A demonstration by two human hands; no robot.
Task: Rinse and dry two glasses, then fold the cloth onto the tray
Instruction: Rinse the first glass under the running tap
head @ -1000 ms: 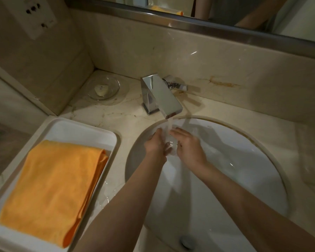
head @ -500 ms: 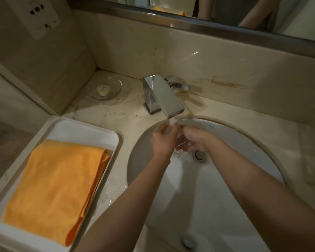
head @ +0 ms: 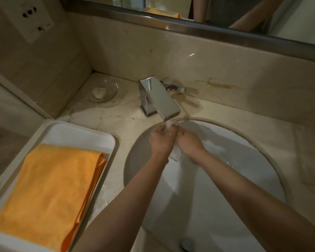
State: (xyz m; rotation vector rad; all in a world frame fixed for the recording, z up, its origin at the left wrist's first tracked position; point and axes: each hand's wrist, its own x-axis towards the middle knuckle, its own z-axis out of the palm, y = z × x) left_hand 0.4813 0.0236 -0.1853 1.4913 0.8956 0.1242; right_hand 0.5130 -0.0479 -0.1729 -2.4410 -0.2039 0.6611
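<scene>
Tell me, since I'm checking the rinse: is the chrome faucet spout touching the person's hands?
Apart. The head view shows a short stream of water between the chrome faucet spout and both hands, left and right.

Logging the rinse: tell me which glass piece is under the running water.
The glass held between the left hand and right hand below the faucet; the glass dish stands apart in the counter corner, holding soap.

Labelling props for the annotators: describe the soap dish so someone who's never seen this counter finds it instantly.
Start at the chrome faucet behind the round white sink and look left along the marble counter into the back corner. The soap dish sits there, apart from the white tray nearer the camera. It is the only clear, round, shallow dish, holding one small pale piece of soap.
</scene>
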